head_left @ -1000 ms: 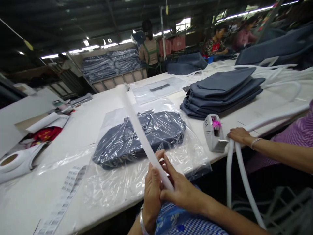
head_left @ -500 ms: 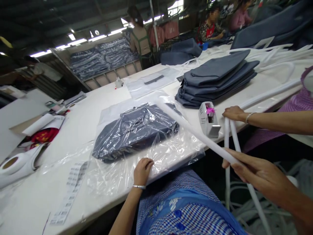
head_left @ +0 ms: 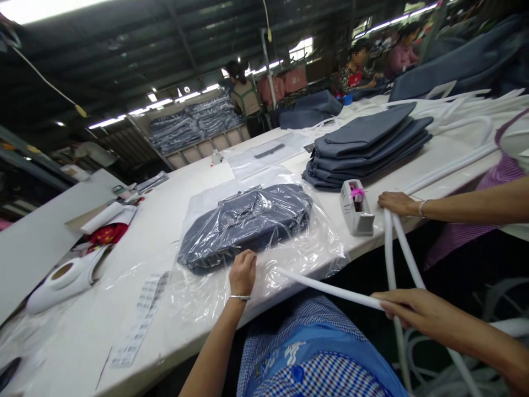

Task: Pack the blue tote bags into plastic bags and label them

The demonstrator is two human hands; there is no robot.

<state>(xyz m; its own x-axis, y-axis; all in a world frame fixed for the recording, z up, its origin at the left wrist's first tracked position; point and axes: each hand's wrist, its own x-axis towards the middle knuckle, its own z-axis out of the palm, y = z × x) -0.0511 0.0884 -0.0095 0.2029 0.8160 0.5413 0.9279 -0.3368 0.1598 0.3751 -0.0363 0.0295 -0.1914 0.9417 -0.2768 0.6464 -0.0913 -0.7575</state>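
A dark blue-grey fabric bag [head_left: 248, 223] lies folded inside a clear plastic bag [head_left: 194, 298] on the white table. At the plastic bag's near edge, my left hand [head_left: 243, 274] is closed with its fingers curled on the film. My right hand [head_left: 413, 310] grips a white flexible tube [head_left: 330, 286], which looks like foam. The tube's far end points left, over the mouth of the plastic bag and just right of my left hand. Its other end trails behind my right wrist.
A co-worker's hand [head_left: 397, 203] rests on more white tubes [head_left: 405, 242] bent over the table edge. Beside it stands a tape dispenser [head_left: 356, 212]. Behind are stacked blue-grey bags [head_left: 363, 149]. A sticker sheet [head_left: 142, 320] and a white roll [head_left: 68, 278] lie left.
My right hand has moved down, and the tube's far end has swung from above the wrapped bag down to its near edge. My left hand has risen slightly, fingers more curled. The view has shifted.
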